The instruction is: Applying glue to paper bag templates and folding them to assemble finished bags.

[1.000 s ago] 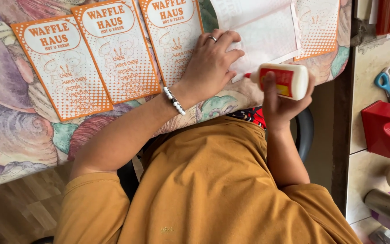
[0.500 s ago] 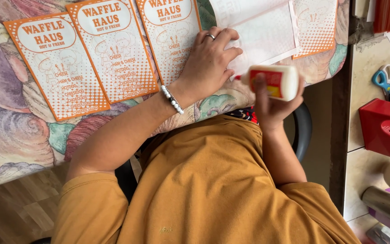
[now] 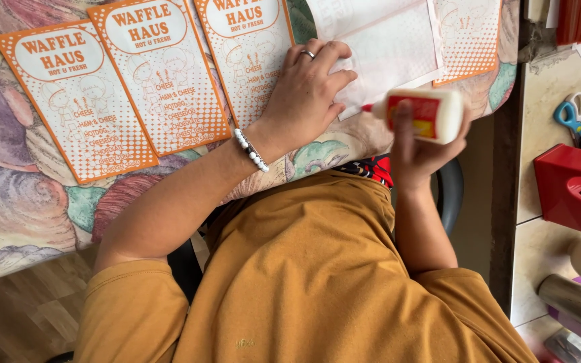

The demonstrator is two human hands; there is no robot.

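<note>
Home craft/packing desk: printed paper bags on cloth, scissors, red tape dispenser.

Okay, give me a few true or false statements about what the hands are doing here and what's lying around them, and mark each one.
1. The right hand holds a white glue bottle. True.
2. The left hand is lifted off the paper. False: it presses flat on the white sheet.
3. The left wrist wears a beaded bracelet. True.
4. The blue-handled scissors lie on the orange printed sheets. False: they lie on the side counter.
</note>
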